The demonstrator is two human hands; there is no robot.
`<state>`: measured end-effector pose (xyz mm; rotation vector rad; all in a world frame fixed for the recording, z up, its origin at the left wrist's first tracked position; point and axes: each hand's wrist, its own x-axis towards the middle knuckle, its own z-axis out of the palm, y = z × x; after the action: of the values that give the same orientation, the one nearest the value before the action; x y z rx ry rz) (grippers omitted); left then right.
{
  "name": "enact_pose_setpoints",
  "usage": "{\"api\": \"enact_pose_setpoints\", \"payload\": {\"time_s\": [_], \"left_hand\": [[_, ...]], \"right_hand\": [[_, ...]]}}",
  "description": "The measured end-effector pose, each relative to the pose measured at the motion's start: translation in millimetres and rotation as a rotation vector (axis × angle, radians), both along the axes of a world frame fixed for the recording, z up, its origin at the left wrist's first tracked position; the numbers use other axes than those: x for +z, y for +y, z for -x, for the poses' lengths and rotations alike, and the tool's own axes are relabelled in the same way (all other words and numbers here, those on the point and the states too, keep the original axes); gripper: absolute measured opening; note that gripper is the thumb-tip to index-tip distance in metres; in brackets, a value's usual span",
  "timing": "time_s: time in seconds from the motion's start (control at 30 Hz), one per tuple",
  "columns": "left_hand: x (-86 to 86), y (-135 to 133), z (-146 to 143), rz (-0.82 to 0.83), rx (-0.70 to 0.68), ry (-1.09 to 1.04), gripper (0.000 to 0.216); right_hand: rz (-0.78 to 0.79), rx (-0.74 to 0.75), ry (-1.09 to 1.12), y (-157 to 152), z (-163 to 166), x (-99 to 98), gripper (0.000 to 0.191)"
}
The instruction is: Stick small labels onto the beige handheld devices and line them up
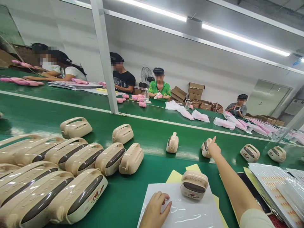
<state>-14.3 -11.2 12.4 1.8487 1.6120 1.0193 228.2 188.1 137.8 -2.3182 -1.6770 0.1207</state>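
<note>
My right hand (213,148) reaches far out over the green conveyor belt (147,177) and closes on a beige plastic casing (205,148). My left hand (155,210) rests with curled fingers on a glossy white sheet (187,212) at the near edge, holding nothing I can see. Another beige casing (194,184) stands on that sheet just right of my left hand. Yellow paper (177,176) pokes out beneath the sheet.
Several beige casings (71,177) crowd the belt at left; single ones (172,143) (250,153) (276,154) stand further along. Sticker sheets (277,183) and a dark phone (255,193) lie at right. Other people (159,85) sit beyond a steel post (104,57) with pink items (139,99) and boxes (196,90).
</note>
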Motion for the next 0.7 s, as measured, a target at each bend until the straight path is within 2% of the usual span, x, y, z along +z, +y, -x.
{"api": "enact_pose_setpoints", "payload": {"time_s": [0.1,0.2,0.3,0.4,0.5,0.57,0.63,0.7], "left_hand": [[-3.5,0,-2,-0.032,-0.011,0.037,0.015],[-7.3,-1,-3,-0.074,0.000,0.061,0.014],[-11.2,-2,-3,-0.074,-0.027,0.072,0.013],[-16.0,-1,-5,-0.073,-0.019,0.083,0.012],[-20.2,0,-8,-0.088,0.022,0.089,0.013],[-20.7,2,-10,-0.094,0.029,0.083,0.013],[-18.7,3,-9,-0.103,0.027,0.071,0.013],[-14.5,3,-6,-0.086,0.009,0.008,0.018]], "right_hand": [[-0.016,0.037,-0.051,2,21,17.1,0.077],[-0.025,0.180,-0.052,10,71,27.9,0.076],[0.058,0.328,0.015,22,128,21.2,0.079],[0.148,0.383,0.096,33,162,9.1,0.073],[0.177,0.370,0.168,38,163,7.6,0.045],[0.152,0.353,0.218,35,152,15.7,0.034],[0.104,0.352,0.285,26,139,29.8,0.038],[0.052,0.378,0.378,9,127,46.3,0.052]]}}
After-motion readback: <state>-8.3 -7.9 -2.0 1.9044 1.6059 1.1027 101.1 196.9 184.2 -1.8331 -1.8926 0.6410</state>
